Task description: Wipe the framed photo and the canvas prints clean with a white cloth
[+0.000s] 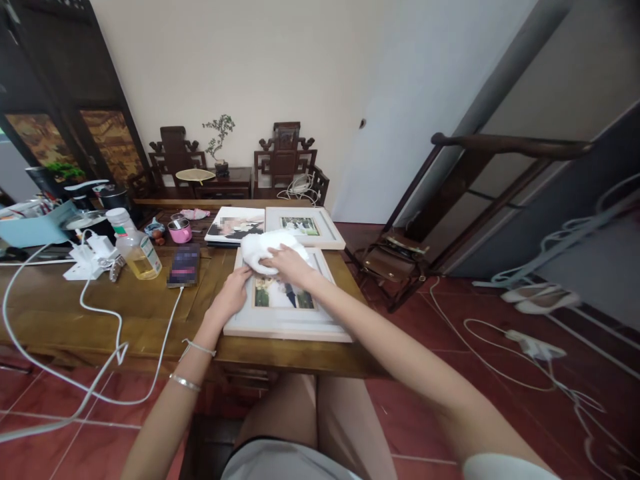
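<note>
Right hand [289, 264] grasps white cloth [273, 243] over the nearest framed photograph [283, 295]; left hand [234, 291] lies at its edge, fingers' grip indeterminable. Wiping appears under way, completion unconfirmed.

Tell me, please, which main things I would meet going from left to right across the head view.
Blue box, bottle, phone, left hand, right hand holding white cloth, brown bag, white shoes.
</note>
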`<action>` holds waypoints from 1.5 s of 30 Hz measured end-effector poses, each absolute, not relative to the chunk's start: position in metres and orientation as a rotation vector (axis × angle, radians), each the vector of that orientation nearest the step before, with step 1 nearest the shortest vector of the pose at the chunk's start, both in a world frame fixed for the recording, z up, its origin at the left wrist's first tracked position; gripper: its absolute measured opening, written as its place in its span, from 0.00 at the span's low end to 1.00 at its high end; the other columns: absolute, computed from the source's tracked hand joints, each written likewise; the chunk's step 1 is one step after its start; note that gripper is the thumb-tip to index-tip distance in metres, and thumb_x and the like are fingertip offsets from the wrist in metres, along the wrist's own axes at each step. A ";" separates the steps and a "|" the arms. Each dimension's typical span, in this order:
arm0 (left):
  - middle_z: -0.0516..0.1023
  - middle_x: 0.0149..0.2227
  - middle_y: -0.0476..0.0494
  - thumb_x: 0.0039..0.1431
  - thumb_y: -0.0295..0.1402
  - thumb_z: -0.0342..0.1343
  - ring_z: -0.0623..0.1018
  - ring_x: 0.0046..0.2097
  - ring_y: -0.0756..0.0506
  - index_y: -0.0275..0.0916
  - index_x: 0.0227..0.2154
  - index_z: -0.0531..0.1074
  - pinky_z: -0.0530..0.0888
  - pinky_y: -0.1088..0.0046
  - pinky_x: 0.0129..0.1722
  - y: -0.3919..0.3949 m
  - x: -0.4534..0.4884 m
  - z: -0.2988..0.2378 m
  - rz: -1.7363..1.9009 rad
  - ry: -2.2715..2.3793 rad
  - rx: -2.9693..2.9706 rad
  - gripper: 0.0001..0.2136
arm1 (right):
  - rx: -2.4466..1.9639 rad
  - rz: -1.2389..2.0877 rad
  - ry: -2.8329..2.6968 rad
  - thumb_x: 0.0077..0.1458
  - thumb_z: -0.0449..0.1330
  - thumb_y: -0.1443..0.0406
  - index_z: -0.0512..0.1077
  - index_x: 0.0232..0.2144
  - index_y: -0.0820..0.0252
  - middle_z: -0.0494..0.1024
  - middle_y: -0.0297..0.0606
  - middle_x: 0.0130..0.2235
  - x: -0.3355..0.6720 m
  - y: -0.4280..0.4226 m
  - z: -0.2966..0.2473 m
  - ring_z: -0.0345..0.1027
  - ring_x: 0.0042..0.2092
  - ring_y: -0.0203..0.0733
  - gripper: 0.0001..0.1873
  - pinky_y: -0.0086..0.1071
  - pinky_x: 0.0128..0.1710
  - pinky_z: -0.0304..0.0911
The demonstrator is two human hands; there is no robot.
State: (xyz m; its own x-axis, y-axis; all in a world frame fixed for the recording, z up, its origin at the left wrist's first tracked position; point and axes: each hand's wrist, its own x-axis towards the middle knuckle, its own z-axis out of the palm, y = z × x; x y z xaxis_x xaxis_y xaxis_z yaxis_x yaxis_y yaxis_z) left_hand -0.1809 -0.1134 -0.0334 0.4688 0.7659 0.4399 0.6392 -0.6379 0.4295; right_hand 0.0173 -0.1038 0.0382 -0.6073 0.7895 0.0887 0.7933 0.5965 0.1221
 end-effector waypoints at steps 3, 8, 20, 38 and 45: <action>0.70 0.57 0.33 0.52 0.14 0.41 0.68 0.60 0.42 0.31 0.52 0.70 0.64 0.57 0.61 -0.112 -0.181 -0.042 0.951 1.288 2.468 0.25 | -1.530 -0.246 -2.751 0.55 0.54 0.75 0.72 0.51 0.56 0.74 0.48 0.51 0.056 -0.112 0.043 0.68 0.51 0.49 0.22 0.40 0.55 0.51; 0.69 0.58 0.35 0.53 0.15 0.42 0.67 0.60 0.42 0.33 0.53 0.69 0.64 0.57 0.61 -0.111 -0.180 -0.049 0.965 1.303 2.441 0.26 | -1.733 -0.264 -2.687 0.51 0.48 0.80 0.71 0.52 0.58 0.75 0.49 0.49 0.103 -0.135 0.048 0.72 0.44 0.50 0.29 0.38 0.47 0.57; 0.67 0.59 0.35 0.48 0.13 0.41 0.64 0.62 0.43 0.32 0.54 0.67 0.62 0.60 0.62 -0.116 -0.178 -0.038 0.850 1.357 2.453 0.29 | -1.758 0.248 -2.790 0.40 0.46 0.82 0.69 0.54 0.53 0.77 0.46 0.41 0.074 -0.276 0.082 0.72 0.41 0.49 0.41 0.34 0.41 0.59; 0.66 0.60 0.34 0.48 0.12 0.41 0.64 0.62 0.43 0.31 0.54 0.67 0.62 0.60 0.62 -0.121 -0.177 -0.028 0.769 1.389 2.460 0.29 | -1.787 -0.187 -2.495 0.48 0.50 0.78 0.65 0.58 0.62 0.68 0.51 0.58 0.072 -0.138 0.032 0.49 0.62 0.59 0.33 0.56 0.57 0.45; 0.66 0.60 0.35 0.50 0.13 0.41 0.64 0.63 0.43 0.32 0.55 0.67 0.63 0.61 0.62 -0.120 -0.176 -0.033 0.790 1.399 2.484 0.29 | -1.657 0.337 -2.820 0.45 0.46 0.82 0.66 0.57 0.61 0.75 0.51 0.51 0.067 -0.244 0.067 0.58 0.59 0.55 0.37 0.50 0.55 0.55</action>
State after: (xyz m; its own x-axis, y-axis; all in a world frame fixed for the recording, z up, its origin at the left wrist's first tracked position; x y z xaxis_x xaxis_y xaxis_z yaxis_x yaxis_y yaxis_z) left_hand -0.1762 -0.1200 -0.0327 0.4152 0.8362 0.3583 0.7387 -0.5398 0.4037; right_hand 0.0670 -0.2439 0.0674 -0.4838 0.8449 -0.2280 0.8749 0.4737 -0.1010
